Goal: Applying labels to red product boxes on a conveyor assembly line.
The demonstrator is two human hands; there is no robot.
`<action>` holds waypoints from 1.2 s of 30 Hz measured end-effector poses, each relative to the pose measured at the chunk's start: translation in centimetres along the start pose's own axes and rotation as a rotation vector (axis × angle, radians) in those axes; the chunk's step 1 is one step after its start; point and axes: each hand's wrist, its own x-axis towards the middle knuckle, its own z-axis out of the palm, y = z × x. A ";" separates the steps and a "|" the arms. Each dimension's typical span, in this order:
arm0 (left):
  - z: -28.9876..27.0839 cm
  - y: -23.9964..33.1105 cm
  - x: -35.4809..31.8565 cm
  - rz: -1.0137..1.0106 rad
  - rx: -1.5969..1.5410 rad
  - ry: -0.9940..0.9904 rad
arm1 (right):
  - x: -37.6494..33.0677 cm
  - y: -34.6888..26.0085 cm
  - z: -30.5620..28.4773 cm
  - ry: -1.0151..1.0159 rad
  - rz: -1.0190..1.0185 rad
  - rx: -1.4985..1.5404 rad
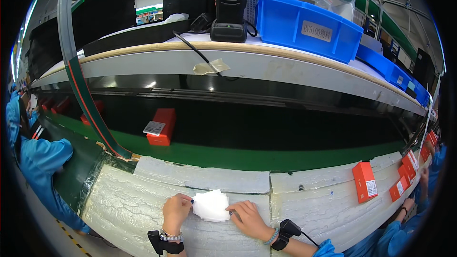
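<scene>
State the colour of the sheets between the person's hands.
The sheets are white, best seen in the head view.

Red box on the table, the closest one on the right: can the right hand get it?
Probably yes, with a stretch: nothing seems to stand between the right hand and the red box, though that hand is touching the white papers.

White sheets are filling the gap between the left hand and the right hand. The bench is lying open left of the left hand, and also between the right hand and the nearest red box; beyond it, more boxes and a co-worker's hand are crowding the right end. Ahead, a red carton is sitting on the green belt, a post is rising near the bench's left corner, and a shelf is running across higher up.
</scene>
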 end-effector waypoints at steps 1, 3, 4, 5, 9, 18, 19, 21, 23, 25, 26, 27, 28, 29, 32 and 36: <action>0.2 -0.2 0.0 0.051 0.009 -0.005 | 0.1 -0.2 0.0 -0.016 0.028 0.016; 0.2 0.2 -0.1 0.050 -0.013 -0.009 | 0.1 -0.1 -0.1 -0.021 0.064 0.083; 0.1 0.4 -0.2 0.050 -0.036 -0.011 | 0.1 0.0 -0.2 -0.024 0.100 0.149; 0.0 0.5 -0.2 0.049 -0.036 -0.013 | 0.2 -0.2 -0.5 -0.024 0.102 0.148; -1.1 -0.2 0.0 -0.154 0.012 -0.022 | 0.0 0.4 -1.7 -0.089 0.537 0.728; 0.4 0.9 -0.5 -0.079 0.123 -0.183 | 1.2 -1.6 -4.2 -0.315 0.807 1.177; 0.6 0.9 -0.5 -0.071 0.147 -0.168 | 1.4 -1.9 -4.3 -0.316 0.807 1.192; 0.5 1.3 -0.6 -0.080 0.136 -0.186 | 2.0 -2.5 -4.6 -0.321 0.808 1.187; 0.5 1.4 -0.5 -0.087 0.125 -0.205 | 2.2 -2.6 -4.5 -0.323 0.811 1.182; 0.6 1.1 -0.5 -0.049 0.037 -0.204 | 2.3 -2.4 -4.3 -0.314 0.824 1.208; 0.8 0.9 -0.4 -0.049 0.037 -0.205 | 2.3 -2.3 -4.2 -0.314 0.824 1.208; 0.9 0.7 -0.3 -0.038 0.027 -0.204 | 2.4 -2.3 -4.2 -0.318 0.815 1.201; 1.0 0.6 -0.3 -0.026 0.017 -0.203 | 2.5 -2.2 -4.2 -0.323 0.806 1.194; 0.7 0.5 -0.3 -0.027 0.017 -0.202 | 2.5 -1.9 -4.2 -0.324 0.806 1.195; -0.3 0.4 -0.2 -0.067 -0.001 -0.230 | 2.2 -1.0 -4.8 -0.306 0.816 1.255; -0.5 -0.1 -0.1 -0.118 -0.027 -0.181 | 1.9 -0.3 -5.4 -0.304 0.847 1.178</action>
